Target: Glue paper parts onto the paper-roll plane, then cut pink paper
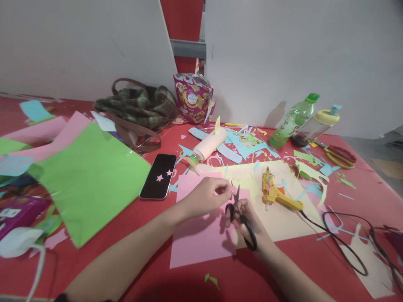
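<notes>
My right hand [250,220] grips black-handled scissors [239,216], fingers through the loops, blades pointing up and away. My left hand [209,195] pinches a small pink paper scrap [232,191] right at the blades. Both hands hover over a pink paper sheet [201,235] lying on the red table [141,251]. A yellow glue gun [278,195] lies just right of the scissors on a cream sheet [283,218].
A black phone [158,176] with pink star cut-outs lies left of the pink sheet, beside a large green sheet [91,178]. A glue bottle [209,144], plaid bag [138,109], snack bag [192,96], green bottle [292,119], red scissors [338,154], black cable [346,239] and paper scraps crowd the table.
</notes>
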Available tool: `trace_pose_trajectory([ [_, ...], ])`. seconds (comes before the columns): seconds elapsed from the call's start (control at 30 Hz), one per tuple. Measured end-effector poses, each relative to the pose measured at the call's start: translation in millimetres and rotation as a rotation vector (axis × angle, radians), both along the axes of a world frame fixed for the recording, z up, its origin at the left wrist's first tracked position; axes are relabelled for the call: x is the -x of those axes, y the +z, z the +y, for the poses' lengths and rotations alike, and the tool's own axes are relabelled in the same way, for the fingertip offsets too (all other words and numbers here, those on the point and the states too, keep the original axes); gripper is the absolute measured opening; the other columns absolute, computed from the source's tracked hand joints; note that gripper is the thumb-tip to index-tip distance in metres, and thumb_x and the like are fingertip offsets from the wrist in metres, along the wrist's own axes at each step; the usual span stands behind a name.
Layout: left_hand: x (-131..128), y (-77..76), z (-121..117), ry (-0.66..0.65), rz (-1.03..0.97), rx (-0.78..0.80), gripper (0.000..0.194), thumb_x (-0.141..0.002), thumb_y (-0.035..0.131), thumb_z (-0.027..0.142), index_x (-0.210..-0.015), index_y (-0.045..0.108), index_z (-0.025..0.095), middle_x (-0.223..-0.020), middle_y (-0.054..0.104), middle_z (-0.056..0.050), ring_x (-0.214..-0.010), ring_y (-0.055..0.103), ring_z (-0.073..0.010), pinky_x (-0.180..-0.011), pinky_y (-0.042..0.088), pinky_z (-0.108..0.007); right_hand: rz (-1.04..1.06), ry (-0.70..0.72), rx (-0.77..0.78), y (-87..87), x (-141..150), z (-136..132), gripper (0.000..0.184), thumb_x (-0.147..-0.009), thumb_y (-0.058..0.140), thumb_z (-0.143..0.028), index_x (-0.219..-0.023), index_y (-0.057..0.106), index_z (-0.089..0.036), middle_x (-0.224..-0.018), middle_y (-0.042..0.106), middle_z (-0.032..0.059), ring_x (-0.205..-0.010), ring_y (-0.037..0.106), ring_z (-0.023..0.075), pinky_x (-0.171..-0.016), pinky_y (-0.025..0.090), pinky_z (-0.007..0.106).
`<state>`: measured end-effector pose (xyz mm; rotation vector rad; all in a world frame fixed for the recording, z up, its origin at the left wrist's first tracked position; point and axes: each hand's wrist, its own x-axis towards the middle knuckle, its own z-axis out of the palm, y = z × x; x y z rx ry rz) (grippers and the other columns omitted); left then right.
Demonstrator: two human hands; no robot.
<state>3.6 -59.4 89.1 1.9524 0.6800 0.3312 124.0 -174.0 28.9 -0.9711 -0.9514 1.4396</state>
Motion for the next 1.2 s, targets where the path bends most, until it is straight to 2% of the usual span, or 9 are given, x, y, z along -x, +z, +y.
trace_pose_trajectory([
  [0.23,0.3,-2.9,-1.4,0.012,0.004,-0.002,0.022,-0.078,0.037,0.024,-0.066,0.052,0.014,-0.064,0.053,0.002,-0.061,0.047,-0.0096,-0.06,0.037,-0.021,0.029,-0.01,-0.029,-8.1,-0.3,2.4,0.036,-0.065,0.058,-0.049,-0.083,0.037,-0.026,-0.073,0.048,-0.0008,-0.06,0.049,0.0145,-0.053,0.038,0.028],
  [0.5,0.2,-5.4,-0.7,0.011,0.006,-0.016,0.023,-0.078,0.036,0.026,-0.067,0.052,0.014,-0.064,0.053,0.001,-0.062,0.047,-0.0099,-0.06,0.037,-0.021,0.015,-0.016,0.01,-1.9,0.8,0.4,0.036,-0.066,0.056,-0.05,-0.083,0.036,-0.026,-0.073,0.049,-0.0002,-0.062,0.048,0.0152,-0.049,0.036,0.026],
  [0.73,0.0,-4.5,-1.4,0.021,0.004,-0.012,0.024,-0.078,0.036,0.026,-0.066,0.052,0.014,-0.063,0.052,0.002,-0.061,0.047,-0.0097,-0.059,0.037,-0.02,-0.004,-0.015,0.002,1.6,1.2,0.4,0.035,-0.067,0.055,-0.051,-0.082,0.036,-0.026,-0.073,0.049,0.0001,-0.064,0.049,0.0161,-0.055,0.036,0.029],
  [0.93,0.0,-5.3,-1.3,0.017,-0.001,-0.011,0.023,-0.078,0.036,0.027,-0.066,0.052,0.014,-0.063,0.052,0.002,-0.061,0.047,-0.0097,-0.06,0.037,-0.02,0.005,-0.01,0.012,-0.5,1.2,-0.3,0.037,-0.066,0.054,-0.052,-0.082,0.036,-0.025,-0.074,0.05,0.0007,-0.061,0.048,0.0152,-0.05,0.035,0.026],
  [1.2,-0.3,-5.7,-1.7,0.015,-0.01,-0.002,0.023,-0.078,0.036,0.026,-0.068,0.053,0.014,-0.065,0.054,0.001,-0.062,0.048,-0.0099,-0.06,0.037,-0.02,-0.012,-0.022,-0.004,1.3,2.3,0.6,0.035,-0.067,0.052,-0.053,-0.081,0.036,-0.025,-0.071,0.051,0.0001,-0.061,0.048,0.0156,-0.06,0.038,0.031],
])
